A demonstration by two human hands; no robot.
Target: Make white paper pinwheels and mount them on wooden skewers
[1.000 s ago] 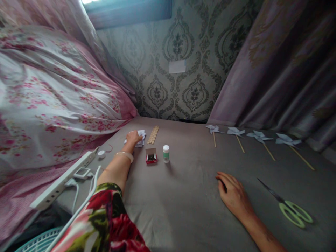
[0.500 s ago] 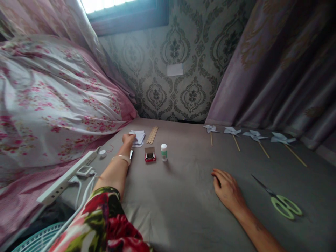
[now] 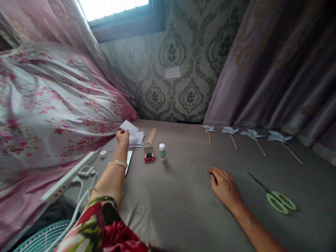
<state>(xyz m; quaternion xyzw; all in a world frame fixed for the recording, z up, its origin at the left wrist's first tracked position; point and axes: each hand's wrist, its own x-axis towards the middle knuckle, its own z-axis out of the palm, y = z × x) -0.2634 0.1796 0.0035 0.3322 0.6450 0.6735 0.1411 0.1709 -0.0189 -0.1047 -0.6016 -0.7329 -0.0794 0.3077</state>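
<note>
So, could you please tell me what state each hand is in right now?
Left hand: closed, holding a sheet of paper.
Right hand: open, loosely curled, holding nothing that shows.

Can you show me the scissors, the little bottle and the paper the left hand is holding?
Scissors [image 3: 270,191], head view: where blades meet handles.
Little bottle [image 3: 162,153], head view: its green label.
Held paper [image 3: 130,128], head view: middle of the sheet.

Clear passage over grey cloth [image 3: 178,196], between bare right hand [image 3: 223,183] and white-capped plastic bottle [image 3: 162,153], hindered farther right by green-handled metal scissors [image 3: 269,191]
</note>
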